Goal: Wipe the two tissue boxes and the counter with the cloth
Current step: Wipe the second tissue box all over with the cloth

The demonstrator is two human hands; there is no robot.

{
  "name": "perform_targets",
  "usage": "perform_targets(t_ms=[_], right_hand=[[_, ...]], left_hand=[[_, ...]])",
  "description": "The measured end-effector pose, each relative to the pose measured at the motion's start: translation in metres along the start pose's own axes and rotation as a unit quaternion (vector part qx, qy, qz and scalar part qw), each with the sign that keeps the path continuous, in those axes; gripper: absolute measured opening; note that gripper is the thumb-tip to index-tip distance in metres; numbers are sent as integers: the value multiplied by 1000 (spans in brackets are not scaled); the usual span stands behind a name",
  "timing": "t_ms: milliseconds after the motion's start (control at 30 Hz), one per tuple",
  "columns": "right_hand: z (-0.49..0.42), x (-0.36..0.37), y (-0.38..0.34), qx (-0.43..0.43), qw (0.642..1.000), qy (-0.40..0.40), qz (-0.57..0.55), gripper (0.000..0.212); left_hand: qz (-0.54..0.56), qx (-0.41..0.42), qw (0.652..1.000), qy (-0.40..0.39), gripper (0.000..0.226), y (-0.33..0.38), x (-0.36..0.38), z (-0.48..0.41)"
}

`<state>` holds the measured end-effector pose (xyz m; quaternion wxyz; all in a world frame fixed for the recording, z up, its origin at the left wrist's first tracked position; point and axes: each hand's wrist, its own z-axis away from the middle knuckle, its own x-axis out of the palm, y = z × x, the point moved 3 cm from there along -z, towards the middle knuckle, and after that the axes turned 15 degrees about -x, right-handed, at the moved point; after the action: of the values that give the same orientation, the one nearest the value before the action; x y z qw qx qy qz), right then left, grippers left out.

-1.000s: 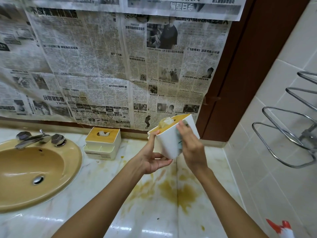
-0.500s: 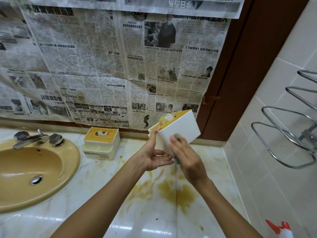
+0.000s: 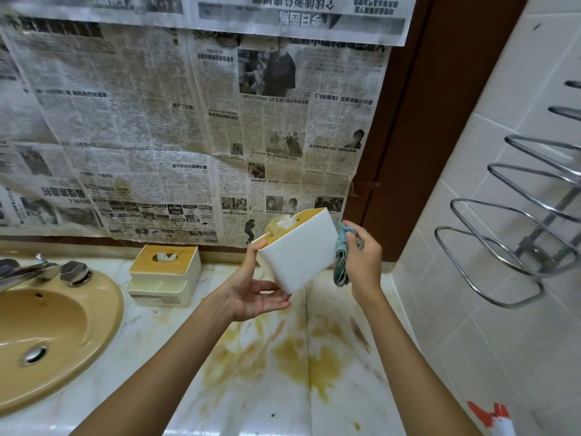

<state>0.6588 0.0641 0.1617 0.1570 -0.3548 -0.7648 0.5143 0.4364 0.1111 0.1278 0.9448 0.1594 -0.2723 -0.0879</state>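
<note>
Newspaper sheets (image 3: 188, 121) cover the wall behind a marble counter (image 3: 276, 401) smeared with yellow-brown stains (image 3: 295, 357). A tan sink (image 3: 47, 335) with a chrome faucet (image 3: 28, 272) sits to the left; a wire rack (image 3: 503, 247) hangs on the tiled wall to the right, and a red-and-white spray nozzle (image 3: 490, 418) pokes in at the bottom corner. Two tissue boxes show. One white tissue box (image 3: 298, 253), tilted, with a tissue poking from its yellow lid, is gripped from below and the side by the left hand (image 3: 254, 294), above the counter. The right hand (image 3: 361, 262) clutches a bunched teal cloth (image 3: 341, 256) against the box's right side. The second tissue box (image 3: 163, 275) stands beside the sink, a tissue in its slot.
</note>
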Motion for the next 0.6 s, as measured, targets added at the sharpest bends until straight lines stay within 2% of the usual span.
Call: perform_targets(t_ms=[67, 100, 200, 267, 333, 400, 433, 500, 567, 600], right_hand=[[7, 2, 5, 85, 993, 6, -78, 27], [12, 3, 8, 106, 992, 19, -71, 27], [36, 2, 18, 177, 976, 123, -23, 27], [52, 5, 21, 268, 946, 165, -77, 16], [64, 15, 18, 376, 903, 101, -183, 33], [75, 26, 11, 400, 879, 9, -260, 50], [78, 32, 11, 387, 881, -30, -271, 59], [83, 39, 16, 360, 898, -72, -244, 79], [85, 43, 18, 355, 897, -72, -252, 84], [86, 44, 19, 358, 896, -68, -253, 84]], left_hand=[[-2, 3, 1000, 10, 122, 0, -5, -2], [-3, 6, 1000, 16, 122, -1, -7, -4], [-12, 21, 999, 45, 114, -5, -10, -10], [-16, 41, 996, 73, 108, -9, -10, -14], [-25, 68, 993, 94, 97, -13, -8, -17], [-41, 98, 987, 118, 77, -19, -4, -17], [-51, 109, 984, 129, 73, -22, -4, -17], [-63, 128, 980, 140, 85, -27, -2, -17], [-71, 142, 976, 151, 98, -31, -1, -17], [-76, 151, 973, 156, 96, -33, -2, -16]])
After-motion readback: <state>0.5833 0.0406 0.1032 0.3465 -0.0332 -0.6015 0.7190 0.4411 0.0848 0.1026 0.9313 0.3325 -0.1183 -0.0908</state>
